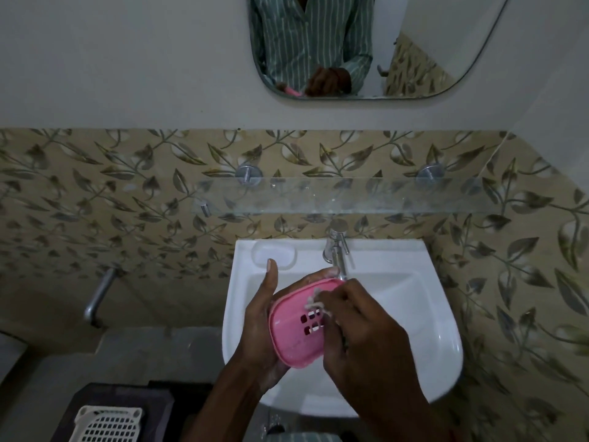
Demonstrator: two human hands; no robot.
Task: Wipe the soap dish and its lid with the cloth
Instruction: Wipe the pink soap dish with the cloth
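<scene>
Right hand (360, 333) pinches a pale cloth (315, 303) against the pink soap dish (299, 330), which the left hand (264, 317), at its nine o'clock, grips tilted over the sink (414, 301), likely so drips fall in.

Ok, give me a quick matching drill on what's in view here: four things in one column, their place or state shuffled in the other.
1. pink soap dish
2. cloth
3. tap
4. white basket

a. lower left, beside the basin
b. at the basin's back rim
c. pinched by the right hand
d. held over the basin by the left hand

Pairs: 1-d, 2-c, 3-b, 4-a
</scene>
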